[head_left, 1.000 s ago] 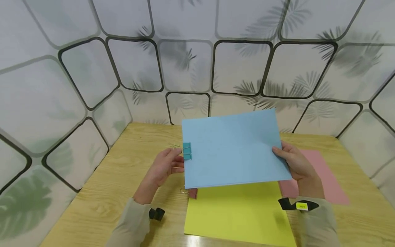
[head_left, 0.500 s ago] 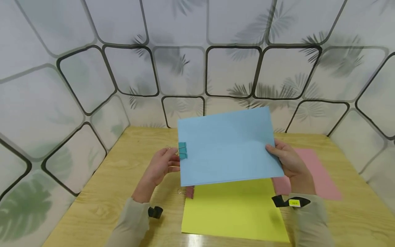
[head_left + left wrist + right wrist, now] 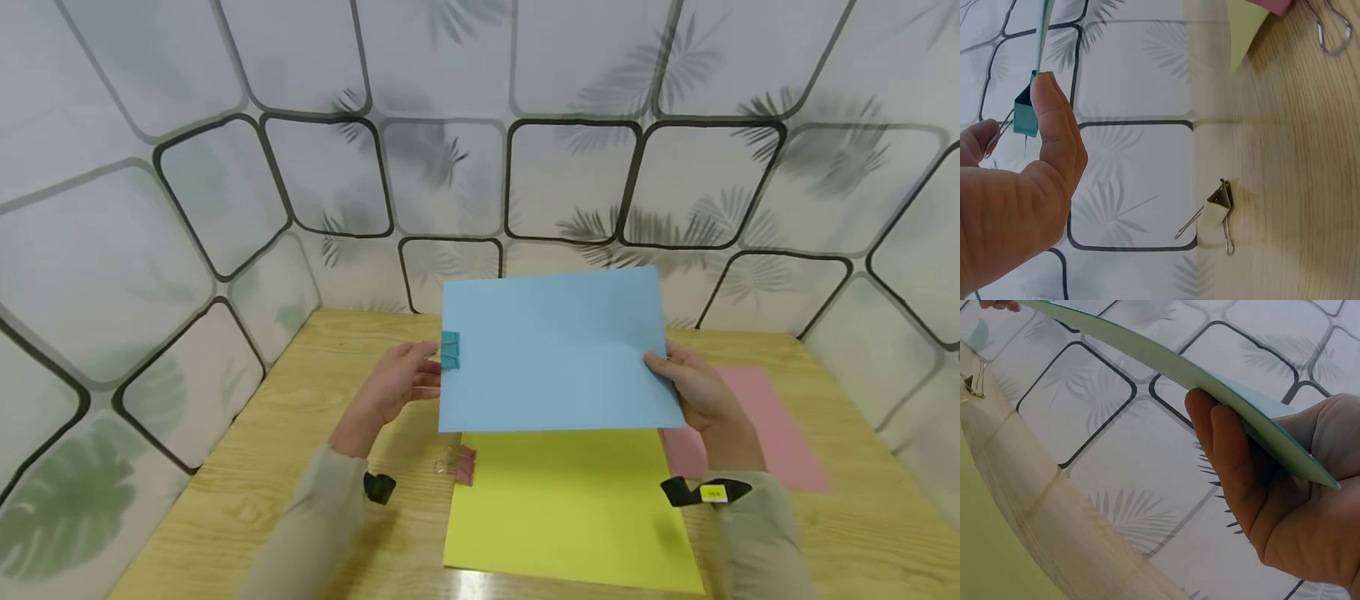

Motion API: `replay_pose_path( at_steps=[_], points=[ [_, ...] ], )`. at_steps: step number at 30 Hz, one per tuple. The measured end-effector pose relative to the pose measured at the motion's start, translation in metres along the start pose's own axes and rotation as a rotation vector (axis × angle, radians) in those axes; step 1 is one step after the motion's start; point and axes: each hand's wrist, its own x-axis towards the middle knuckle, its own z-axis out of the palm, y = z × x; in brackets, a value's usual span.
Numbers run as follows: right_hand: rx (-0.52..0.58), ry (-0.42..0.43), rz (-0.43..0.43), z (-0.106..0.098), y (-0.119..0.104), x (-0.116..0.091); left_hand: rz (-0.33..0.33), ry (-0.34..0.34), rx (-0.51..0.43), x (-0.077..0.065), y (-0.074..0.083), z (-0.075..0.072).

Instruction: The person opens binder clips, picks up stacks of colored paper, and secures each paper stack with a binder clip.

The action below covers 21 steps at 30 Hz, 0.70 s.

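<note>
A light blue sheet stack is held up above the table, tilted towards me. A teal binder clip is clamped on its left edge. My left hand pinches this clip; in the left wrist view the thumb is at a wire handle and the fingers lie along the clip's other side. With the thumb on the front and fingers behind, my right hand grips the right edge of the blue sheets. Below them lies yellow paper with a pink binder clip on its left edge.
Pink paper lies on the wooden table at the right, partly under my right arm. A pale yellow binder clip sits on the table near the patterned wall.
The left side of the blue sheets and the left hand have risen slightly, uncovering more of the pink clip below. Both hands keep their hold. The head view has shifted a little.
</note>
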Motion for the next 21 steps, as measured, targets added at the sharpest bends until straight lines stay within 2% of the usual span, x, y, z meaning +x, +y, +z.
replay_pose_path(
  at_steps=[8,12,15,21],
  points=[
    [-0.096,0.147,0.093,-0.003,0.005,0.019,-0.098,0.033,-0.103,0.025,0.000,0.008],
    [-0.123,0.200,0.122,-0.006,0.009,0.024,-0.099,0.028,-0.091,0.037,0.001,0.019],
    [-0.126,0.231,0.149,-0.009,0.013,0.026,-0.097,0.053,-0.074,0.046,-0.001,0.026],
    [-0.104,0.244,0.224,-0.017,0.023,0.035,-0.070,0.151,-0.015,0.061,-0.010,0.037]
  ],
)
